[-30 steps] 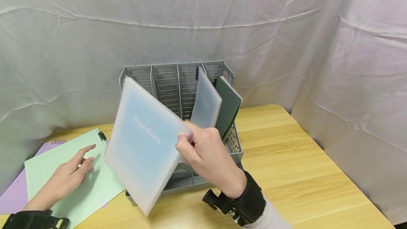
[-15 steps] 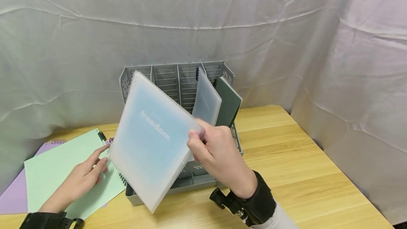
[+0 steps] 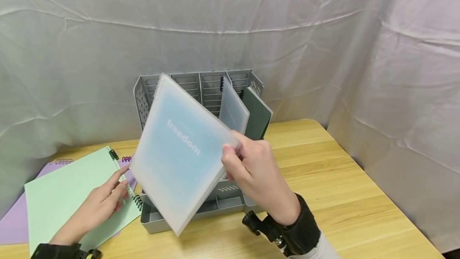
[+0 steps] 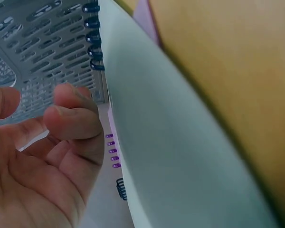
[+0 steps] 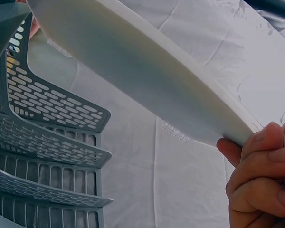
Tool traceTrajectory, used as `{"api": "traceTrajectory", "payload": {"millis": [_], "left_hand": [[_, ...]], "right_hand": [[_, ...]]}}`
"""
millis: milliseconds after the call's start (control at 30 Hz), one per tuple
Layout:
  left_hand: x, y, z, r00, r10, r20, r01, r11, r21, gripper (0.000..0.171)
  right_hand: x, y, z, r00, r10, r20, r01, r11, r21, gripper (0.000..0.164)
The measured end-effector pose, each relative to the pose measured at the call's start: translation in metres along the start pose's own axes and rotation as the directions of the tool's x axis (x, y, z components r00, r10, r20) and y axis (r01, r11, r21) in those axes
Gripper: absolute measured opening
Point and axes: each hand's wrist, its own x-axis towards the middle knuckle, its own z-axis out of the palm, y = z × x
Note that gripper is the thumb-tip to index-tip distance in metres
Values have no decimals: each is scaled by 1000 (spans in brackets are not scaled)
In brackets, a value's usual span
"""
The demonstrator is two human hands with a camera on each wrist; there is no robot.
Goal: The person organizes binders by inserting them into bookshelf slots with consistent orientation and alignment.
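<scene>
My right hand (image 3: 256, 167) pinches a spiral notebook (image 3: 179, 151) by its right corner, thumb in front. The notebook has a frosted pale-blue cover marked "freedom" and a clear coil, and is tilted before a grey desk file organizer (image 3: 141, 103). In the right wrist view, curled fingers (image 5: 261, 175) grip its edge. My left hand (image 3: 104, 207) is over a mint-green notebook (image 3: 64, 195), index finger extended, its tip right at the blue notebook's lower-left spine corner. The left wrist view shows the left hand (image 4: 47, 152) with loosely bent fingers and nothing gripped.
A second frosted notebook (image 3: 233, 109) and a dark green one (image 3: 256, 111) stand in the organizer's right-hand slots. A purple notebook (image 3: 12, 223) lies under the mint one on the wooden table (image 3: 359, 195). A grey cloth (image 3: 215, 19) hangs behind.
My right hand has carried the blue notebook rightward and slightly up across the organizer's front. My left hand has moved right along with it, its index fingertip coming up to the notebook's spine.
</scene>
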Motion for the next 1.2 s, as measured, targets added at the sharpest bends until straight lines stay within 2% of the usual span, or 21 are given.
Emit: {"api": "traceTrajectory", "payload": {"millis": [300,433,733,1200], "left_hand": [[-1,5,6,998,67,1,-67,994,-85,53],[-2,9,9,997,74,10,-73,991,-109,53],[-3,19,14,997,67,37,-60,985,-160,54],[-4,30,22,995,6,104,20,967,-253,60]], "right_hand": [[2,1,-9,999,-2,-32,0,998,-59,31],[2,1,-12,999,-2,-42,-1,997,-76,30],[1,-1,-19,999,20,-48,-23,997,-79,28],[-1,-2,-29,997,44,-55,-51,991,-124,27]]}}
